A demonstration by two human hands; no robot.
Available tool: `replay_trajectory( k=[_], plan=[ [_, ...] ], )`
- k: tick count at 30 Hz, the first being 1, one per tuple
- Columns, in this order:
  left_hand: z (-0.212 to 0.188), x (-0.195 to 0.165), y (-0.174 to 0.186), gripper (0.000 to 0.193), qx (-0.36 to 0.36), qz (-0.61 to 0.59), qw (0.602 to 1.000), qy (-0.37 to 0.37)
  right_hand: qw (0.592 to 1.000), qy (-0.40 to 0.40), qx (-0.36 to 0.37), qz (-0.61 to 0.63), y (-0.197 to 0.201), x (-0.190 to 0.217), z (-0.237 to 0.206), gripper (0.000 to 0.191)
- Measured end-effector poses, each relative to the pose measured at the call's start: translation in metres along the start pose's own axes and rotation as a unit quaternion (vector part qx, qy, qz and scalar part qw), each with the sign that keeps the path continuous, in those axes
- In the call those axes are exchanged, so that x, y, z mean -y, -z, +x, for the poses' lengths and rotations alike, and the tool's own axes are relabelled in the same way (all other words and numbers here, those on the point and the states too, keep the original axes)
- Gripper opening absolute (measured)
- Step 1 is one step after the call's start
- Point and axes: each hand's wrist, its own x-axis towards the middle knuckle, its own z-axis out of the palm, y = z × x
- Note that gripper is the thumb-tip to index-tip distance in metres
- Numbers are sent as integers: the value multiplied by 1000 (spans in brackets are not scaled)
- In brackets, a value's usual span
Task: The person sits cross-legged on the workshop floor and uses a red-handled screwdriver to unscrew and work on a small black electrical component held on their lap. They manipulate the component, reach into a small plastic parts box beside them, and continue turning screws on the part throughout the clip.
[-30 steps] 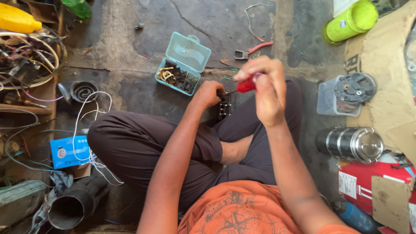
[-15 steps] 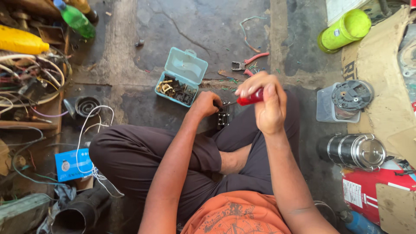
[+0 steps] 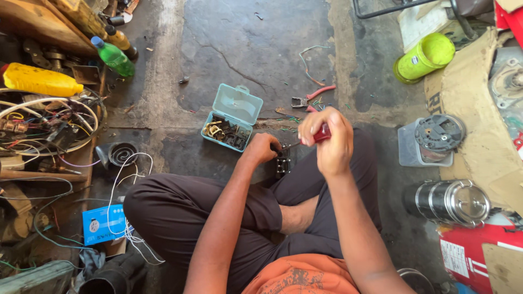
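Note:
I sit cross-legged on a concrete floor. My left hand (image 3: 263,148) grips a small black electrical part (image 3: 281,165) held over my lap. My right hand (image 3: 329,140) is closed around a red-handled screwdriver (image 3: 320,133), whose metal tip points left into the black part. An open pale-blue plastic box (image 3: 233,115) with small metal and black pieces lies on the floor just beyond my left hand.
Red-handled pliers (image 3: 312,96) and wire scraps lie ahead. A tangle of wires (image 3: 49,122), a yellow bottle (image 3: 41,81) and a green bottle (image 3: 113,56) crowd the left. A lime-green container (image 3: 426,57), a clear tub with a black disc (image 3: 433,141) and a steel canister (image 3: 450,202) stand right.
The view has shifted, so the floor and objects sit lower in frame. My hands stay on the screwdriver and black part, with the right hand turned slightly.

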Motion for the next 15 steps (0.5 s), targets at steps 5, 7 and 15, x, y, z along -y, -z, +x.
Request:
replay_trajectory(
  k=[5,7,15],
  plan=[
    [0,-1,2,29,0,7,1000,-2,983,-35,75,164,7,-3,17,42],
    [0,-1,1,30,-2,5,1000,3,997,-33,6,68,-2,-7,12,32],
    [4,1,0,30,9,1,1000,20,982,-47,68,168,5,-15,3,49]
  ],
)
